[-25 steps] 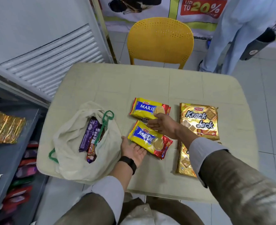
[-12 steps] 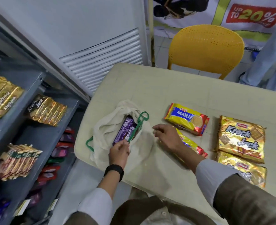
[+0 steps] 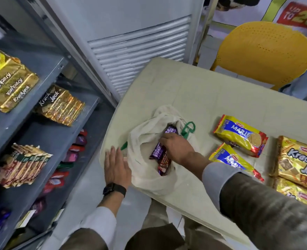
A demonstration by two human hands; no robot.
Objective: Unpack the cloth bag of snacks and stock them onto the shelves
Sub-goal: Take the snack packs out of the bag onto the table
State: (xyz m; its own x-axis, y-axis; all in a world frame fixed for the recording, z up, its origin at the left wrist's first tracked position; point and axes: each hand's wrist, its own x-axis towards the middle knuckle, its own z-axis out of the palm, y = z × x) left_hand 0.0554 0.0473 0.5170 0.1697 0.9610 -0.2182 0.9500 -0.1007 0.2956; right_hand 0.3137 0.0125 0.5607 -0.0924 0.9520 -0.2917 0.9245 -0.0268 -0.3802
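A cream cloth bag (image 3: 149,179) with green handles lies open at the near left corner of the pale table (image 3: 203,98). Purple snack bars (image 3: 157,151) show in its mouth. My right hand (image 3: 178,147) reaches into the bag, fingers down among the bars; whether it grips one is hidden. My left hand (image 3: 115,166) rests flat, fingers spread, against the bag's left side. Two yellow Marie biscuit packs (image 3: 239,135) and gold Krack Jack packs (image 3: 300,163) lie on the table to the right. Grey shelves (image 3: 46,134) stand at the left.
The shelves hold gold Krack Jack packs (image 3: 10,83), more biscuit packs (image 3: 22,166) and red and purple pouches lower down. A white louvred panel (image 3: 140,49) stands behind the table. A yellow chair (image 3: 266,53) is at the far side, with a person's leg at the right edge.
My right hand moved left from the Marie packs into the bag's mouth. My left hand shifted from the bag's opening to its left side. The view swung left toward the shelves.
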